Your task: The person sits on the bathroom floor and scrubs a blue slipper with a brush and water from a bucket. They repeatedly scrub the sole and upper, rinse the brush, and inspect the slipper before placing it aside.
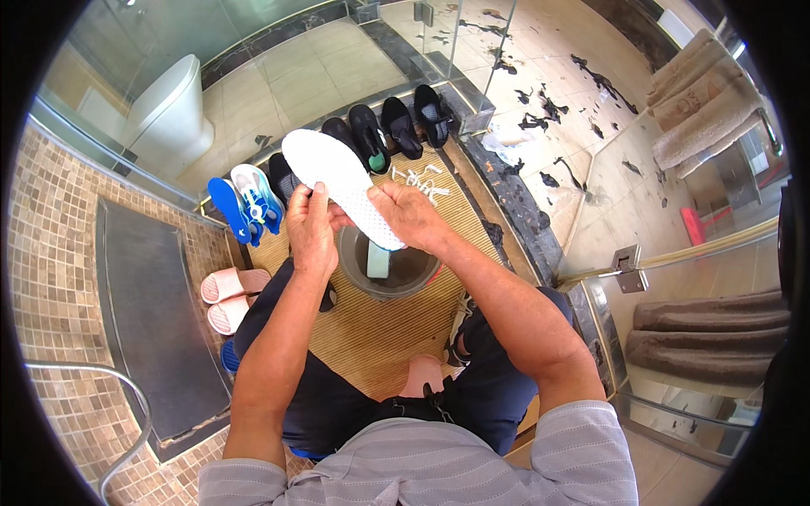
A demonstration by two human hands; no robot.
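A white perforated shoe insole (329,171) is stretched between my two hands, its broad end up and to the left. My left hand (312,228) pinches its left edge between thumb and fingers. On the other side, my right hand (407,215) grips the narrower part, thumb on top. Below the insole stands a grey round basin (392,290), partly covered by it. Inside the basin leans a pale green block or bar (378,260); its kind I cannot tell.
Several black shoes (400,126) line the mat's (373,335) far edge, with white shoelaces (421,180) near them. Blue-and-white shoes (259,196), a blue insole (229,209) and pink slippers (221,288) lie left. A glass door hinge (628,269) and hanging towels (702,107) are right.
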